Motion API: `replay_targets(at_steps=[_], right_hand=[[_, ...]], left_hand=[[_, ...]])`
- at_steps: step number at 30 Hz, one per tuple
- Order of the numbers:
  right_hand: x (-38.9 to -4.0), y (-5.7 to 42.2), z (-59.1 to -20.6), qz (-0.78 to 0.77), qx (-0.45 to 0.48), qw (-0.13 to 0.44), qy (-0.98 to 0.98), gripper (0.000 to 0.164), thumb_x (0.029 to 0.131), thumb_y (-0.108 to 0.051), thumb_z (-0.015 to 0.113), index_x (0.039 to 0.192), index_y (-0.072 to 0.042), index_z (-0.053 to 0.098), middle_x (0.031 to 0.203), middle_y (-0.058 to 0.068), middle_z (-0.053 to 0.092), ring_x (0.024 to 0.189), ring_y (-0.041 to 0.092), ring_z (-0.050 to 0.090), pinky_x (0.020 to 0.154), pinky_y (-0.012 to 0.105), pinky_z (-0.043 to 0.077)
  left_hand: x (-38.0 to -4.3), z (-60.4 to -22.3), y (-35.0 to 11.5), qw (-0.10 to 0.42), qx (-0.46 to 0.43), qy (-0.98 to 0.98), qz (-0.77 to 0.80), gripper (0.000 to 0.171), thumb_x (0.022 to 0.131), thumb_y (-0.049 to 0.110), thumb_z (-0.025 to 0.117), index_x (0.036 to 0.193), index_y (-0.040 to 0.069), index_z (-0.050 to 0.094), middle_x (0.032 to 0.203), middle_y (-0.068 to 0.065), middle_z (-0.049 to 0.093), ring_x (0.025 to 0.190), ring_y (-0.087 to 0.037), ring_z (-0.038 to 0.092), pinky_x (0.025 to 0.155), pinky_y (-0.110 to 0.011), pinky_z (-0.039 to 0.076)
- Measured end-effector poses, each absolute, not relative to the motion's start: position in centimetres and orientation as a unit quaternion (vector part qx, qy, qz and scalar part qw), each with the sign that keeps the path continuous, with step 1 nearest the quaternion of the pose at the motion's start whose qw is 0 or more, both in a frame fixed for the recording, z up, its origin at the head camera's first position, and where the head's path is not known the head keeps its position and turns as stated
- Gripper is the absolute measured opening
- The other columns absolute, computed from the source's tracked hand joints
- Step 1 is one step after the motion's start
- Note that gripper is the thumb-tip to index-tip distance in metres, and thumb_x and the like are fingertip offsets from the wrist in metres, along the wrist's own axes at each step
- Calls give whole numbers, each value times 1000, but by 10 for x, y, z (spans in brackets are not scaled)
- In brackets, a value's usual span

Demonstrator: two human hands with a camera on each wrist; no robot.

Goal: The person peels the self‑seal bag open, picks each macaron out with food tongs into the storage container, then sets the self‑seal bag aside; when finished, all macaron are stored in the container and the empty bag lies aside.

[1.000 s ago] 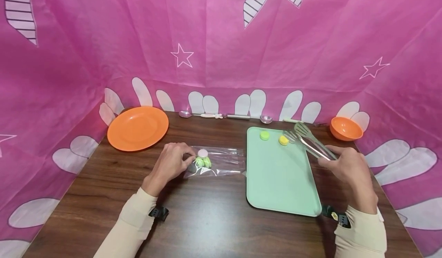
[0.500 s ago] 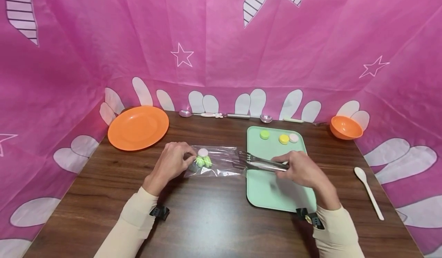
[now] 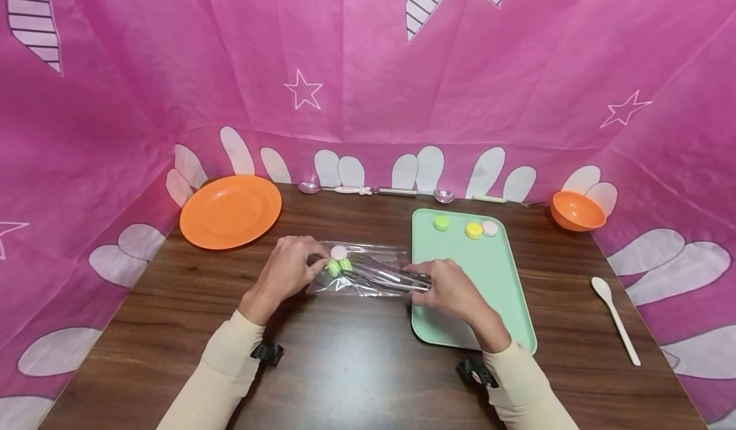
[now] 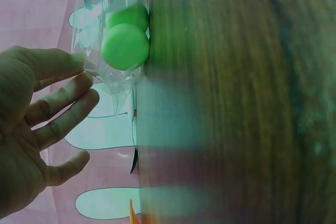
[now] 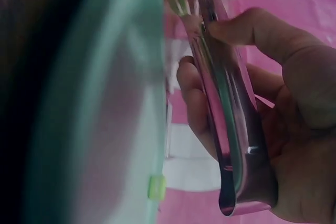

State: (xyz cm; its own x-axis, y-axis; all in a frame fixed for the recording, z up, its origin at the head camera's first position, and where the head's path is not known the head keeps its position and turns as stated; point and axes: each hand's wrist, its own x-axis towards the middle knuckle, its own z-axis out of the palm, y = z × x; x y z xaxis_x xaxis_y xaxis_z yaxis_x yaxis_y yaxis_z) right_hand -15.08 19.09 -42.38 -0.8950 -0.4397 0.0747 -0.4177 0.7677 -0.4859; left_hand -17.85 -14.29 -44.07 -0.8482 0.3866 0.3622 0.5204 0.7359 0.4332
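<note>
A clear plastic bag (image 3: 376, 251) lies on the table with a pink macaron (image 3: 339, 252) and green macarons (image 3: 334, 268) at its left end. My left hand (image 3: 284, 276) pinches that end between thumb and finger; its other fingers are spread in the left wrist view. My right hand (image 3: 454, 292) grips metal tongs (image 5: 233, 108) over the tray's left edge. The tongs' front part is inside the bag, its tips close to the macarons; whether they hold anything I cannot tell. Green, yellow (image 3: 474, 230) and pink macarons sit at the back of the green tray (image 3: 483, 315).
An orange plate (image 3: 230, 213) stands at the back left, an orange bowl (image 3: 577, 211) at the back right. Spoons, a ladle (image 3: 444, 196) and a pale-handled utensil (image 3: 489, 199) line the back edge. A white spoon (image 3: 616, 321) lies right of the tray.
My right hand has carried the tongs leftward from the tray's back right into the bag. The pink macaron and white spoon have come into sight. My left hand keeps its place.
</note>
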Motion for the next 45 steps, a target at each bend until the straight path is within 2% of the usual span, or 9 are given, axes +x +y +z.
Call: replay_targets(at_steps=[3, 6, 10, 14, 23, 32, 36, 40, 45], right_hand=[[-149, 185, -427, -255, -213, 19, 943, 41, 78, -9, 83, 119, -7, 82, 107, 12, 83, 74, 13, 60, 61, 24, 45], [-147, 187, -425, -267, -188, 29, 945, 38, 79, -8, 81, 117, -9, 83, 92, 6, 81, 66, 11, 55, 54, 23, 41], [-146, 194, -420, -279, -163, 33, 946, 34, 79, -7, 79, 111, -16, 85, 68, -6, 65, 56, 7, 44, 49, 23, 35], [-147, 202, -416, -288, -152, 33, 945, 34, 79, -6, 76, 109, -18, 85, 62, -9, 58, 52, 6, 41, 47, 23, 32], [-154, 227, -407, -309, -133, 67, 939, 34, 79, -6, 77, 112, -13, 85, 69, -4, 61, 56, 8, 44, 48, 23, 33], [-163, 290, -401, -317, -54, 82, 943, 46, 89, -14, 79, 132, 1, 74, 79, 4, 70, 65, 13, 51, 52, 26, 39], [-164, 311, -404, -325, -13, 112, 939, 50, 92, -18, 77, 137, 3, 70, 86, 5, 74, 71, 13, 56, 56, 27, 41], [-165, 319, -406, -337, 18, 128, 933, 52, 93, -19, 76, 139, 3, 69, 95, 8, 75, 77, 17, 56, 60, 29, 42], [-165, 322, -404, -328, 31, 128, 935, 53, 93, -20, 76, 139, 5, 68, 94, 11, 75, 76, 20, 54, 58, 30, 40]], left_hand=[[-179, -441, -142, 125, -247, -923, -267, 8, 87, 8, 87, 95, 11, 86, 93, -3, 83, 90, -21, 78, 95, -52, 58], [-179, -441, -142, 124, -247, -923, -267, 8, 87, 8, 86, 95, 10, 86, 95, -4, 83, 91, -22, 79, 96, -53, 58], [-179, -440, -142, 121, -242, -925, -267, 9, 88, 8, 86, 96, 10, 86, 96, -4, 84, 93, -23, 79, 97, -53, 58], [-178, -440, -143, 119, -238, -926, -267, 9, 88, 8, 86, 97, 9, 86, 95, -5, 84, 92, -23, 79, 98, -53, 58], [-179, -439, -144, 118, -233, -928, -265, 11, 88, 9, 87, 98, 8, 86, 97, -6, 84, 93, -24, 79, 99, -53, 58], [-179, -441, -145, 122, -234, -929, -260, 10, 88, 9, 87, 97, 9, 86, 97, -5, 84, 93, -23, 79, 99, -54, 58], [-178, -441, -144, 121, -231, -930, -259, 9, 88, 10, 87, 97, 10, 86, 97, -5, 84, 94, -23, 79, 100, -55, 58], [-178, -441, -144, 120, -231, -930, -259, 10, 88, 10, 87, 97, 9, 86, 97, -5, 84, 94, -24, 79, 100, -55, 57], [-179, -439, -144, 116, -230, -930, -263, 11, 88, 10, 87, 99, 9, 86, 99, -6, 84, 95, -24, 79, 101, -55, 57]])
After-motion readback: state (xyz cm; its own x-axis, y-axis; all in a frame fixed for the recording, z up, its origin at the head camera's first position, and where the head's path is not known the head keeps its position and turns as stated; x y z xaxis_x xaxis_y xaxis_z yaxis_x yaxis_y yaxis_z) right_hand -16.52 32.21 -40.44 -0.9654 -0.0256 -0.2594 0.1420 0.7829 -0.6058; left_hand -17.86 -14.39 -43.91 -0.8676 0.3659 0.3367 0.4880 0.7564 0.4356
